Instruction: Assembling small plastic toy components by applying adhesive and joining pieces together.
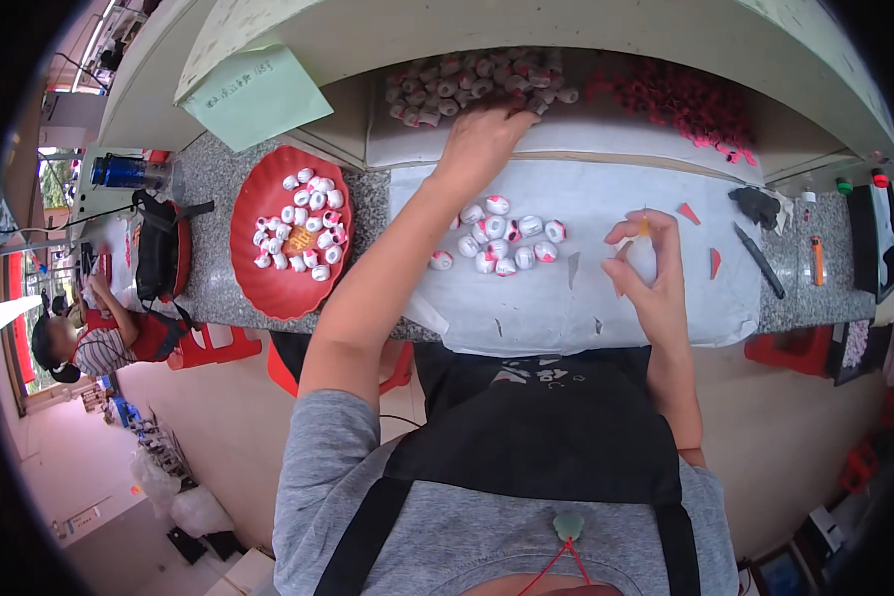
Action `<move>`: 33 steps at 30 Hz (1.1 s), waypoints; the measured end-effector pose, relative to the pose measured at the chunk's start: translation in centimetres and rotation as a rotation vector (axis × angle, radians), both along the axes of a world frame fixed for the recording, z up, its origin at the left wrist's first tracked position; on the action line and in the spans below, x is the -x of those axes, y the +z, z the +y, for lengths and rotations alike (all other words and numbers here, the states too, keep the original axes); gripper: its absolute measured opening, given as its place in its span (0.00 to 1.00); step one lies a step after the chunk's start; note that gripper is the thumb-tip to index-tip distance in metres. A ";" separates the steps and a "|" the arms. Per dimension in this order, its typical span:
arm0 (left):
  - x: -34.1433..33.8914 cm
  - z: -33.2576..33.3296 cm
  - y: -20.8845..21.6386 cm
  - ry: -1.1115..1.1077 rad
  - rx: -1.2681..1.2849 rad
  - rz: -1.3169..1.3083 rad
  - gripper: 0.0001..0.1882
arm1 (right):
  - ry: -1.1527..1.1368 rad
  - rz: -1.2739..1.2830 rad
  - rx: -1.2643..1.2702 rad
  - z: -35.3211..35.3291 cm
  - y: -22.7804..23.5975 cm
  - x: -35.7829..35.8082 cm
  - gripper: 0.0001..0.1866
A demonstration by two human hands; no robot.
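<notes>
My left hand reaches over the worktop to a pile of small white rounded pieces with pink and dark marks on the shelf. Its bent fingers sit at the pile's near edge, and what lies between them is hidden. On the right, my right hand curls thumb and fingers around a small whitish rounded bottle with a yellow tip. Between my arms, a loose group of the same white pieces lies on a white sheet.
A red scalloped tray holds more white pieces at left. Pink pieces fill the shelf's right side. A dark pen-like tool, an orange lighter-like item and a black crumpled lump lie at right. Another person sits far left.
</notes>
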State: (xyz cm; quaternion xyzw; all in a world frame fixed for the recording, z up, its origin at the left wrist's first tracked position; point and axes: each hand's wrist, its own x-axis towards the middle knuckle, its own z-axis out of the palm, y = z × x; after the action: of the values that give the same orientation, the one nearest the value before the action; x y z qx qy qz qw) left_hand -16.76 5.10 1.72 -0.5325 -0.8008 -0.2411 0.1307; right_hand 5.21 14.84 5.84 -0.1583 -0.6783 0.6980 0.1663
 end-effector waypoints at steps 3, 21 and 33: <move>0.3 -0.1 -0.1 0.006 -0.005 0.054 0.09 | -0.001 0.037 0.074 0.5 0.0 -1.2 0.17; -12.8 -6.1 4.6 -0.134 -0.923 -1.529 0.16 | -0.222 0.459 0.011 -1.6 3.9 0.2 0.21; -13.4 -6.3 4.6 -0.191 -0.927 -1.573 0.15 | -0.102 0.564 -0.333 -2.6 4.1 -0.8 0.22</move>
State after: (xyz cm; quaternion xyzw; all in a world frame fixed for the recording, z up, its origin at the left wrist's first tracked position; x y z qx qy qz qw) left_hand -3.37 -1.15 6.27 -0.1733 -0.4347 -0.8408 -0.2721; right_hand 6.02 12.21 9.97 0.0371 -0.7016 0.5845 0.4058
